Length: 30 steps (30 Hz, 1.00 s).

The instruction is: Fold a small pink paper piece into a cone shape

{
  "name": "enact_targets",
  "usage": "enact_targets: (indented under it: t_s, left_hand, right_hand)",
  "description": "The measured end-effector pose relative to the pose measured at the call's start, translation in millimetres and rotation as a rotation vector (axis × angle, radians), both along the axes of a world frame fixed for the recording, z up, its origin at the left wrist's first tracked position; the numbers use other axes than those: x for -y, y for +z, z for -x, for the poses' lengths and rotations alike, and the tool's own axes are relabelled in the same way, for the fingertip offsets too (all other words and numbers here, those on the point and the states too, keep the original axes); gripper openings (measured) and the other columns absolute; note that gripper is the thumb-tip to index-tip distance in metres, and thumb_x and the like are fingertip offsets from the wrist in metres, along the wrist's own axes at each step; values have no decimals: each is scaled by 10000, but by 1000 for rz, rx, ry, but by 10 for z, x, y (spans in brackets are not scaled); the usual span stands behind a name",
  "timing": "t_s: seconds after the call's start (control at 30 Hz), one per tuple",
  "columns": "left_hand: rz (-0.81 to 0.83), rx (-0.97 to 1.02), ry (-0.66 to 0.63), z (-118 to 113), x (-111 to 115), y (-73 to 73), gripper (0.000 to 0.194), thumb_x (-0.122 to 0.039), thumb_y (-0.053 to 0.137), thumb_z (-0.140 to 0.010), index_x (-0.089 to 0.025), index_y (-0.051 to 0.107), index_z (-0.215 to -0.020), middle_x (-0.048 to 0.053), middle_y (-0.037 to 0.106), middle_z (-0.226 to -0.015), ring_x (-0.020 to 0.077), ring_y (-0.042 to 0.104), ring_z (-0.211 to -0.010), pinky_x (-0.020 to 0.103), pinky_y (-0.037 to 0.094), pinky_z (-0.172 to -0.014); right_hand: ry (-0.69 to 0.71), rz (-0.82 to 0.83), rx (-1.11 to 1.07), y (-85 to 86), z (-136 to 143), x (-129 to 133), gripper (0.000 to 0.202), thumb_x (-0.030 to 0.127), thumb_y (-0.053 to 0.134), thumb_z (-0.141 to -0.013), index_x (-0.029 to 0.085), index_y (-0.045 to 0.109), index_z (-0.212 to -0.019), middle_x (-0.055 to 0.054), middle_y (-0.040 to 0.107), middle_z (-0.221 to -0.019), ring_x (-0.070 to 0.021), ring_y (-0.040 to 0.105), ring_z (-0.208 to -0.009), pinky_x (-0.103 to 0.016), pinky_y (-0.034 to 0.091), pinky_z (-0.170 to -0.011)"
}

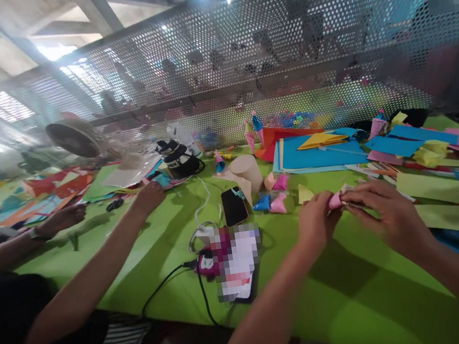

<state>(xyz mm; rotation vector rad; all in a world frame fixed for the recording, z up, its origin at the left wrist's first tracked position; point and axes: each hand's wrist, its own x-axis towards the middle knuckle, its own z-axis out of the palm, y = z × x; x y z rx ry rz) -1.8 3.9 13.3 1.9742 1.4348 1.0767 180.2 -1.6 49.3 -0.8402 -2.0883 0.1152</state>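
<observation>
1. The fingers of the left hand (315, 221) are curled narrowly around the blunt end of a small pink paper piece (335, 200), pinching it so it stays put.
2. The fingers of the right hand (384, 212) close on the other end of the same piece, thumb against fingertips, which looks like a grip for pressing or rolling a fold; both hands hold it just above the table (319, 308), near the middle of its green top.
3. Just beyond the hands lie little folded cones (278, 204) in pink and blue and a yellow triangle (304, 193), kept close, it seems, as finished bits.
4. A phone (234, 206) lies flat beside a paper cup (247, 173) tipped on its side.
5. Blue sheets (317, 156) are stacked toward the far edge, with loose yellow-green strips (439, 189) at the right.
6. At the left edge, another person's hand (149, 196) reaches toward scissors (114, 204), near a small fan (75, 138).
</observation>
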Motion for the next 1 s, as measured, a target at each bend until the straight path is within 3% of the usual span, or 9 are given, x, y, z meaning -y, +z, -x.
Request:
enact_targets:
  t_s: [0.17,0.27,0.43,0.57,0.7,0.8,1.0]
  left_hand:
    - [-30,-156,-20,20,4,3,129,-234,700,-888,-211,598,-964,47,681,-923,204,586,-793,293,349,-731]
    - [-16,-226,-53,18,-10,-2,141,-253,690,-900,-212,601,-1001,57,707,-965,217,621,-830,310,376,-774]
    - [16,-219,-118,-3,-29,-29,180,-227,714,-865,-210,601,-1005,41,706,-937,206,619,-793,302,383,-747]
    - [89,5,-134,-20,-31,-87,145,-251,711,-872,-196,577,-884,3,633,-789,163,545,-706,258,339,-633]
    - [125,113,-108,-36,-33,-125,211,-286,703,-878,-198,523,-811,-27,557,-735,127,464,-663,235,332,-617]
    - [118,75,-95,-37,-25,-101,270,-374,680,-909,-201,505,-799,-30,545,-731,123,458,-662,227,337,-614]
    - [75,-158,-46,-24,3,7,255,-423,656,-947,-204,540,-885,-9,634,-799,147,547,-706,243,350,-651]
  right_hand:
    - [33,80,52,2,-16,-5,264,226,636,-962,332,723,-1188,-64,671,-1024,-267,631,-993,-421,502,-825]
    - [-50,48,149,17,-25,12,189,267,638,-950,320,768,-1077,-76,651,-988,-287,607,-952,-441,471,-788]
    - [-145,-45,286,-4,7,56,155,312,623,-941,280,765,-891,-115,654,-1201,-379,568,-1086,-536,448,-846]
    - [-96,-10,195,12,5,64,163,253,611,-942,285,725,-1055,-110,659,-1207,-348,613,-1127,-519,493,-896]
    - [-42,82,88,50,-56,56,309,171,607,-894,272,598,-1186,-113,604,-1369,-338,576,-1296,-494,526,-958]
    - [-77,67,55,60,-98,42,248,170,615,-891,262,606,-1121,-107,617,-1369,-334,587,-1295,-483,537,-948]
    - [-79,-24,71,77,-105,21,178,223,617,-975,291,732,-1092,-64,692,-1166,-263,666,-1102,-432,526,-937]
